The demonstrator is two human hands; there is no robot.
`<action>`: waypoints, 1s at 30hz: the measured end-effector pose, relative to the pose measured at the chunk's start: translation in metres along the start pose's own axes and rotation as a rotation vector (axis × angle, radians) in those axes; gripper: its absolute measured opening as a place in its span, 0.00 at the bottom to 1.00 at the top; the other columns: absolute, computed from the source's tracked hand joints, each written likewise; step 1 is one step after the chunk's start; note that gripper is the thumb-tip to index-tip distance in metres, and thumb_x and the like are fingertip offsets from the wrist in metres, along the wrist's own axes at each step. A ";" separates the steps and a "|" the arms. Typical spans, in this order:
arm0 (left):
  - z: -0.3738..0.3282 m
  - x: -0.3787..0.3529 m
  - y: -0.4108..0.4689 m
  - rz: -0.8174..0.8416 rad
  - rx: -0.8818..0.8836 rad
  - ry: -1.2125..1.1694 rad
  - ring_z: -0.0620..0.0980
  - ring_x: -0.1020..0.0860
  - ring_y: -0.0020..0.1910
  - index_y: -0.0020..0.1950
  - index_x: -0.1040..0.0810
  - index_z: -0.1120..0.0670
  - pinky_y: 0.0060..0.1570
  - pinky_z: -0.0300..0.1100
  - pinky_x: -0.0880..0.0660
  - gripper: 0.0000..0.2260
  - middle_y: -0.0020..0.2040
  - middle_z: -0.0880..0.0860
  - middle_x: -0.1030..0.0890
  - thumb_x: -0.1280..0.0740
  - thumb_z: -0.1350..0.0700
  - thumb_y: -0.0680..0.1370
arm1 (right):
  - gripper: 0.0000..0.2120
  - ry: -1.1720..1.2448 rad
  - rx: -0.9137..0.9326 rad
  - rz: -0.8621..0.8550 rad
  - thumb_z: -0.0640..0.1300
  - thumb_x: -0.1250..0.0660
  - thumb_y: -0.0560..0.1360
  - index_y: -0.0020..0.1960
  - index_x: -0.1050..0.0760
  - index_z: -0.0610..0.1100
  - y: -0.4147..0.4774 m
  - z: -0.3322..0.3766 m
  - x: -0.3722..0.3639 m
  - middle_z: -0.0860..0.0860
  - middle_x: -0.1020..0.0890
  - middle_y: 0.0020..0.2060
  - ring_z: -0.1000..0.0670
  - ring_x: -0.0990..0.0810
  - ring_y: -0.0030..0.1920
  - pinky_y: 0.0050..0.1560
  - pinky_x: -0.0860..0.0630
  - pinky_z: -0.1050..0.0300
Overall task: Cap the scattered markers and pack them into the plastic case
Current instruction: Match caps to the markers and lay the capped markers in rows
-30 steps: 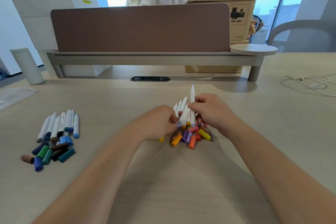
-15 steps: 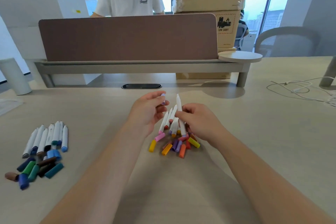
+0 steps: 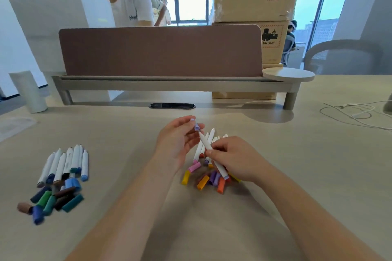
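Bare left forearm [image 3: 131,207] and right forearm [image 3: 307,214] come in from below, angling toward each other. The left hand [image 3: 178,140] is raised, palm turned inward, thumb and fingertips pinching a lilac cap [image 3: 197,126]. The right hand [image 3: 233,159] sits lower, knuckles up, fingers curled round a white marker [image 3: 209,148], whose tip is just under the left pinch.

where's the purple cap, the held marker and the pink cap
purple cap [image 3: 197,126], head view, its side
held marker [image 3: 204,141], head view, upper barrel
pink cap [image 3: 194,167], head view, its middle
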State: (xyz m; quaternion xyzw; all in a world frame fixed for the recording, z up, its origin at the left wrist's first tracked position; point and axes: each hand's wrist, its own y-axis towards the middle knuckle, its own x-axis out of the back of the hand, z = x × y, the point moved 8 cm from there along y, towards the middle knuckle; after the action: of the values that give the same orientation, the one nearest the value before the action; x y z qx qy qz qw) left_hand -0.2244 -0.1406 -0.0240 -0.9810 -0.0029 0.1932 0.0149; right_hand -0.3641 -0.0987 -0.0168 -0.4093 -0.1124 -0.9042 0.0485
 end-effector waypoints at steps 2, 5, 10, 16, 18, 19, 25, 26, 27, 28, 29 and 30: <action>0.000 -0.001 -0.001 0.006 -0.001 0.030 0.54 0.16 0.45 0.56 0.21 0.58 0.51 0.47 0.20 0.08 0.45 0.58 0.14 0.35 0.64 0.79 | 0.15 -0.002 -0.005 -0.004 0.49 0.37 0.79 0.44 0.17 0.41 0.000 -0.001 0.000 0.50 0.20 0.34 0.57 0.26 0.32 0.35 0.31 0.60; 0.000 -0.003 -0.002 0.016 -0.022 0.120 0.53 0.17 0.44 0.55 0.21 0.57 0.47 0.45 0.20 0.07 0.45 0.58 0.14 0.34 0.64 0.79 | 0.13 0.006 -0.011 -0.008 0.48 0.36 0.79 0.43 0.16 0.43 0.000 -0.001 0.002 0.55 0.21 0.30 0.59 0.26 0.30 0.32 0.32 0.63; -0.001 -0.006 -0.004 -0.007 -0.099 0.279 0.53 0.15 0.44 0.52 0.20 0.56 0.45 0.45 0.20 0.04 0.44 0.57 0.14 0.33 0.62 0.78 | 0.14 0.008 -0.003 -0.044 0.49 0.36 0.80 0.41 0.17 0.44 0.003 -0.003 0.005 0.54 0.24 0.29 0.57 0.27 0.30 0.35 0.31 0.59; 0.002 -0.010 -0.008 -0.005 -0.117 0.275 0.52 0.15 0.42 0.50 0.20 0.58 0.45 0.44 0.18 0.04 0.45 0.59 0.14 0.33 0.64 0.78 | 0.14 -0.029 -0.008 -0.067 0.48 0.35 0.80 0.43 0.17 0.40 0.005 -0.007 0.009 0.44 0.23 0.34 0.55 0.31 0.29 0.29 0.37 0.64; 0.001 -0.012 -0.007 0.012 -0.128 0.275 0.52 0.14 0.42 0.51 0.20 0.58 0.48 0.46 0.18 0.05 0.45 0.58 0.14 0.34 0.64 0.79 | 0.15 -0.040 -0.009 -0.065 0.48 0.36 0.80 0.41 0.19 0.40 0.003 -0.006 0.012 0.45 0.25 0.31 0.54 0.32 0.30 0.31 0.37 0.60; 0.001 -0.014 -0.007 0.025 -0.133 0.281 0.52 0.15 0.43 0.52 0.19 0.57 0.50 0.48 0.18 0.06 0.45 0.57 0.14 0.35 0.63 0.79 | 0.15 -0.042 -0.016 -0.063 0.48 0.36 0.80 0.38 0.20 0.41 0.003 -0.005 0.015 0.48 0.26 0.30 0.54 0.32 0.30 0.32 0.36 0.59; 0.015 -0.032 -0.007 0.139 -0.044 0.343 0.53 0.16 0.49 0.69 0.28 0.45 0.56 0.53 0.20 0.19 0.51 0.54 0.15 0.34 0.58 0.79 | 0.17 -0.067 -0.166 -0.229 0.49 0.35 0.80 0.37 0.20 0.41 0.005 -0.031 0.049 0.50 0.23 0.29 0.52 0.26 0.31 0.37 0.26 0.56; 0.014 -0.031 -0.007 0.120 -0.040 0.365 0.52 0.16 0.49 0.68 0.28 0.45 0.56 0.53 0.20 0.19 0.50 0.53 0.15 0.33 0.57 0.78 | 0.16 -0.090 -0.218 -0.254 0.49 0.35 0.79 0.37 0.20 0.42 0.005 -0.043 0.055 0.49 0.22 0.30 0.50 0.23 0.32 0.39 0.23 0.54; 0.012 -0.030 -0.006 0.099 -0.043 0.372 0.52 0.16 0.48 0.64 0.27 0.48 0.56 0.54 0.20 0.15 0.49 0.53 0.15 0.33 0.56 0.78 | 0.15 -0.112 -0.272 -0.271 0.49 0.34 0.78 0.37 0.20 0.42 0.005 -0.054 0.060 0.47 0.20 0.32 0.47 0.21 0.34 0.42 0.21 0.51; 0.010 -0.028 -0.006 0.088 -0.048 0.370 0.53 0.16 0.48 0.62 0.25 0.51 0.55 0.54 0.20 0.12 0.48 0.53 0.16 0.33 0.56 0.78 | 0.15 -0.137 -0.326 -0.274 0.49 0.34 0.77 0.37 0.20 0.42 0.004 -0.065 0.063 0.46 0.18 0.33 0.45 0.19 0.35 0.45 0.19 0.49; 0.009 -0.028 -0.007 0.086 -0.052 0.365 0.54 0.16 0.47 0.59 0.23 0.53 0.55 0.55 0.20 0.09 0.47 0.54 0.15 0.34 0.56 0.79 | 0.15 -0.176 -0.371 -0.261 0.49 0.34 0.77 0.37 0.19 0.41 0.004 -0.074 0.063 0.44 0.17 0.34 0.44 0.18 0.36 0.46 0.19 0.48; 0.009 -0.028 -0.008 0.092 -0.053 0.362 0.54 0.16 0.46 0.56 0.21 0.54 0.55 0.55 0.20 0.07 0.46 0.55 0.15 0.34 0.56 0.79 | 0.16 -0.226 -0.407 -0.231 0.50 0.34 0.77 0.37 0.18 0.40 0.004 -0.081 0.062 0.43 0.17 0.34 0.44 0.17 0.36 0.48 0.19 0.48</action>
State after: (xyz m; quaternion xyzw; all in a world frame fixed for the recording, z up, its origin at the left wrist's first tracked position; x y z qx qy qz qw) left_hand -0.2537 -0.1329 -0.0211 -0.9989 0.0396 0.0137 -0.0198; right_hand -0.4631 -0.1223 -0.0218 -0.4935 0.0210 -0.8563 -0.1511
